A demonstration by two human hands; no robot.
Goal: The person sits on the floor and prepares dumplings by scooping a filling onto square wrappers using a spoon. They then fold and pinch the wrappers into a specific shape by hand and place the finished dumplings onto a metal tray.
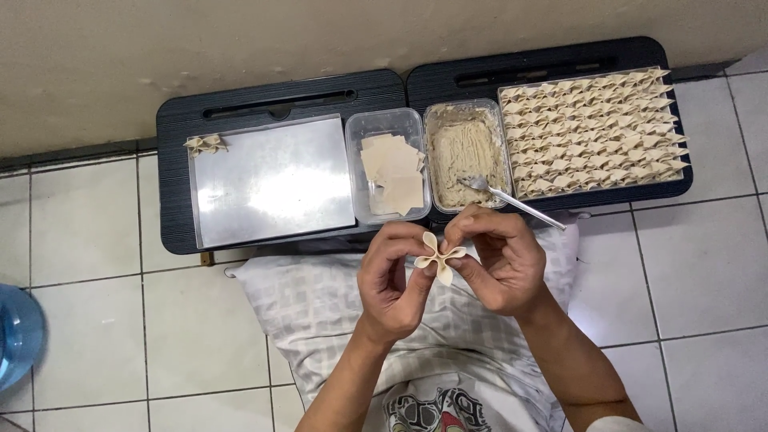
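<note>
White tiled floor (pixel 704 264) fills most of the frame, beige wall (pixel 240 48) across the top. Two low black tables side by side against the wall: left table (pixel 172 184) carries a shiny metal tray (pixel 272 184) with two folded dumplings (pixel 205 145) in its upper left corner; right table (pixel 552 60) carries a tray of folded dumplings (pixel 592 132) packed in rows, upper right of frame. Between them, centre top, a clear tub of square wrappers (pixel 390 172) and a clear tub of pale filling (pixel 466 152) with a metal spoon (pixel 512 200) resting in it, handle pointing lower right. Checked cloth (pixel 320 304) over the lap, lower centre. Blue water jug (pixel 18 336) at left edge. Left hand (pixel 396 284) and right hand (pixel 500 264) meet at frame centre, both in a narrow pinch grip on one dumpling (pixel 439 258), held in the air just below the tubs. Dumpling sits between the fingertips, folded corners fanning outward, no clear long axis. Both hands equally near, touching it. The nearly bare metal tray lies up-left of the hands, the full tray up-right.
</note>
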